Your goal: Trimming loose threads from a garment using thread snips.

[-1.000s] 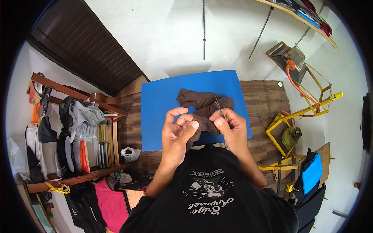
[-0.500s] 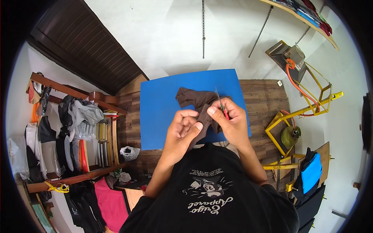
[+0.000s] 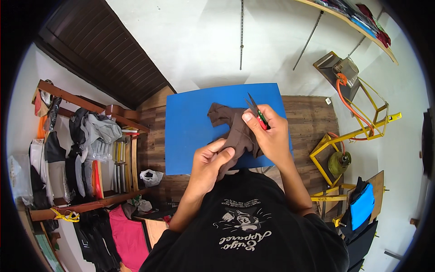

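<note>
A brown cloth garment (image 3: 235,131) lies bunched on a blue tabletop (image 3: 188,122), its near part lifted toward me. My left hand (image 3: 208,165) pinches the garment's near edge between thumb and fingers. In my right hand (image 3: 272,136) is a pair of thread snips (image 3: 260,117) with red and green on the handles. The snips' dark blades stand apart and point away from me, above the garment's far right side. Part of the cloth hangs between the two hands, and the lower edge of the right hand is close to it.
On the left stands a shelf rack (image 3: 90,206) with folded clothes and packets. A white plastic bag (image 3: 151,177) lies on the wooden floor. To the right are a yellow metal frame (image 3: 326,149) and a green gas cylinder (image 3: 339,164) with an orange hose.
My right hand has moved off the cloth, slightly up and right, and the snips' blades now show spread. My left hand has lowered a little, still pinching the garment.
</note>
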The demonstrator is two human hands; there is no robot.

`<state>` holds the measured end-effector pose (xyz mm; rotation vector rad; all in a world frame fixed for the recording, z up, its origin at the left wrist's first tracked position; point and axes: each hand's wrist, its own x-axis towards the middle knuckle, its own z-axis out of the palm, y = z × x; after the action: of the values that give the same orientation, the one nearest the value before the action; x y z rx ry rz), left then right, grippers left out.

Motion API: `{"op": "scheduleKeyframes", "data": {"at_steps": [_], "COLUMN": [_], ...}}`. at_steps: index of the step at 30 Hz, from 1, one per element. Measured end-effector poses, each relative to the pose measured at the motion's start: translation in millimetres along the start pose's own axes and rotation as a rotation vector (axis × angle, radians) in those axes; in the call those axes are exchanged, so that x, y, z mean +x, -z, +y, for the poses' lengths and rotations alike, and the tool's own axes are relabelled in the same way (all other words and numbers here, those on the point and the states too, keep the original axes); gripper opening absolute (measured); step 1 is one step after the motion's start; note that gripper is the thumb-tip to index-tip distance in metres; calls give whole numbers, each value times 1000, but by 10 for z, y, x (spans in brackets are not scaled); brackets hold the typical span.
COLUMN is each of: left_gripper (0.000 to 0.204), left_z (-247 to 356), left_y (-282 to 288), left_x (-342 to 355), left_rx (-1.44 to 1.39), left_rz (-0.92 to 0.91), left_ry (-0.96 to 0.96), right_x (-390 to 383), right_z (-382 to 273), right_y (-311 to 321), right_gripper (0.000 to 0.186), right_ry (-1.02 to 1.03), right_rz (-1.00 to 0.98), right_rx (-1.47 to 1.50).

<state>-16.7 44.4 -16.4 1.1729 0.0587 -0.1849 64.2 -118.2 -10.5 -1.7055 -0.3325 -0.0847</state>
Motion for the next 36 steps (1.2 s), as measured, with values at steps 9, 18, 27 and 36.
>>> {"op": "scheduleKeyframes", "data": {"at_steps": [9,18,27,36], "left_gripper": [19,15,16,21], "left_z": [-22,-17,-20,-34], "left_y": [36,-46,-50,-103], "left_x": [38,99,176,298], "left_rx": [-155,-148,-100,-63], "left_rz": [90,130,83,102], "left_ry": [-58,-48,-100,-119], "right_x": [-367,-422,-349,-186], "right_z": [-34,112,99,155], "right_y": [-3,0,28,118], "right_gripper": [24,26,23,24], "right_ry": [265,294,243,177], "right_rz": [0,-30,-36,-43], "right_rx": [-247,-360,-305,-245]}}
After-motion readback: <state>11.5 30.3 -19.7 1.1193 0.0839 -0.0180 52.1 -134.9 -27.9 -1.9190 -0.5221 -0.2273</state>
